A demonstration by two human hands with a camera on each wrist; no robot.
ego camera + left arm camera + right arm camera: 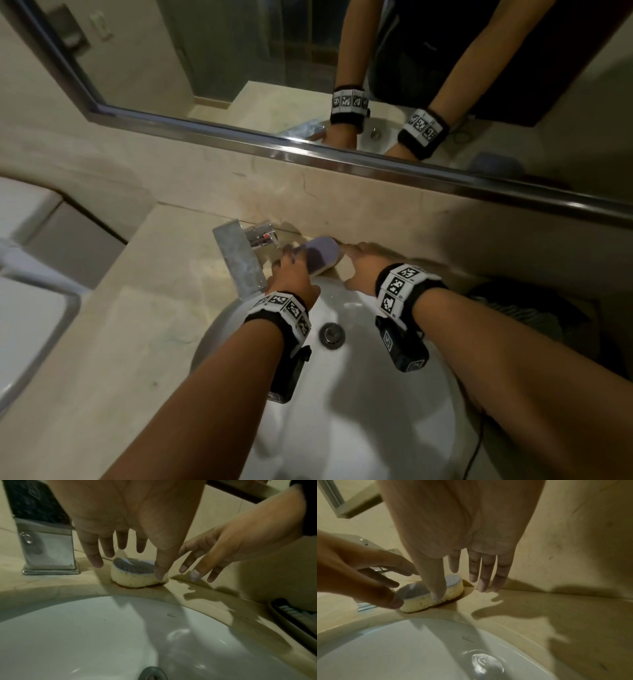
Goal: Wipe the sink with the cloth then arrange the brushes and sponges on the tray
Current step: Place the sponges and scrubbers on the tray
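Observation:
An oval sponge [323, 253] with a purple scrub top and yellow body lies on the counter ledge behind the white sink [376, 394], against the wall. My left hand [289, 265] hovers at its left end, fingers spread and straight [128, 566]. The thumb tip overlaps the sponge's edge [137, 577]. My right hand [356, 263] reaches in from the right, fingers straight [460, 589], thumb over the sponge [419, 599]. Neither hand grips it. A dark tray [295, 623] holding a white-bristled brush [288, 610] sits right of the basin. No cloth shows.
A square chrome faucet [253, 253] stands just left of the sponge, close to my left hand. The drain [331, 334] sits mid-basin. A mirror [274, 68] with a metal frame runs above the backsplash. The beige counter [137, 325] extends left of the basin.

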